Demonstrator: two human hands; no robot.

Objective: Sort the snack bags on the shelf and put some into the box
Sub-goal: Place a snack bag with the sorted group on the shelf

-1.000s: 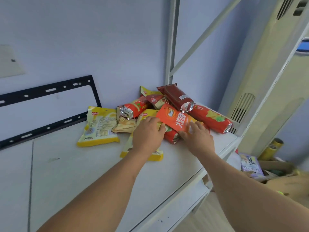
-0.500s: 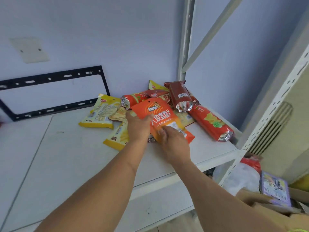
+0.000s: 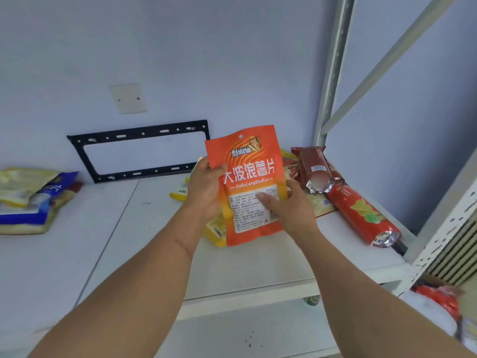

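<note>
orange snack bag: one, upright, gripped by left hand and right hand; two red tube packs on shelf.

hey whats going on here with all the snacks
A person is sorting snack bags on a white shelf. Both hands hold an orange chip bag upright above the shelf: the left hand grips its left edge, and the right hand pinches its lower right side. More red and yellow snack packs lie at the right back of the shelf, and a separate pile of bags sits at the far left. No box is clearly visible.
</note>
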